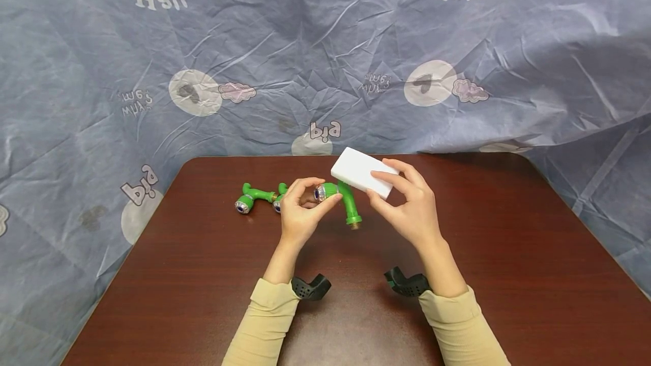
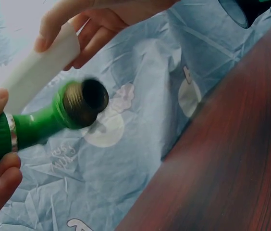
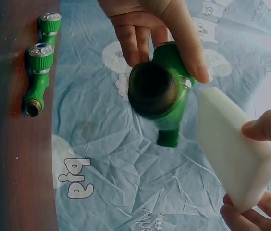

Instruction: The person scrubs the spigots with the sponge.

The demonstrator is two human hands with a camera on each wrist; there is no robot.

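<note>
Above the table, my left hand point(image 1: 300, 213) pinches a green faucet point(image 1: 350, 202) by its ribbed knob. The faucet's brass threaded end point(image 2: 80, 103) points down toward the table in the head view. My right hand point(image 1: 409, 202) holds a white sponge block point(image 1: 362, 169) between thumb and fingers, tilted, just above the faucet. In the right wrist view the sponge point(image 3: 234, 149) stands close beside the faucet point(image 3: 169, 96); whether they touch I cannot tell. Part of the faucet's body lies behind the sponge in the head view.
Two more green faucets lie on the dark wooden table point(image 1: 213, 287) at the back left; one faucet point(image 1: 254, 197) shows well, the other is partly behind my left hand. A blue-grey printed cloth point(image 1: 285, 83) hangs behind the table. Black wrist straps point(image 1: 311, 287) sit at both cuffs.
</note>
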